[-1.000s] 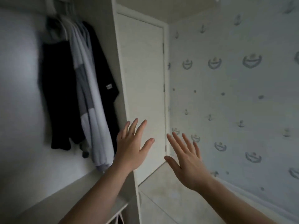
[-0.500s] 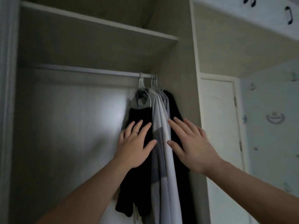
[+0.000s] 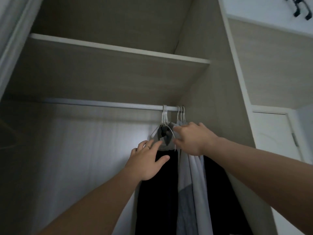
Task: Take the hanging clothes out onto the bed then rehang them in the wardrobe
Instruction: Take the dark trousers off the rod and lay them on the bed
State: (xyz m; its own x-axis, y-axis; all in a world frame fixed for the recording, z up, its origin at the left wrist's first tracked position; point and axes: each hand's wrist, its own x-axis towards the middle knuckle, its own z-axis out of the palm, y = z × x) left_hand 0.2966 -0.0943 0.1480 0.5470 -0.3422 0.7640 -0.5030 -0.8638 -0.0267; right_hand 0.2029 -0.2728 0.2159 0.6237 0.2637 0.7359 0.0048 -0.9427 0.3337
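Observation:
Several clothes hang on white hangers (image 3: 165, 116) bunched at the right end of the wardrobe rail (image 3: 101, 103). From left to right they are a black garment with a grey collar (image 3: 157, 200), light grey garments (image 3: 193, 192) and another black garment (image 3: 220, 192). My left hand (image 3: 147, 161) lies with straight fingers on the top of the left black garment, fingertips at its grey collar. My right hand (image 3: 193, 138) reaches the hanger shoulders, with spread fingers above and thumb below the wire of the left hanger, holding nothing firmly. The bed is out of view.
A wardrobe shelf (image 3: 118, 49) runs just above the rail. The wardrobe's side panel (image 3: 211, 92) stands close behind the clothes. To the right are a white door (image 3: 274, 141) and an upper cabinet with black handles (image 3: 301, 7). The rail's left stretch carries no hangers.
Both hands rose from the middle of the garments to the hanger tops. The right hand shifted left onto the hanger shoulders. My view tilted upward.

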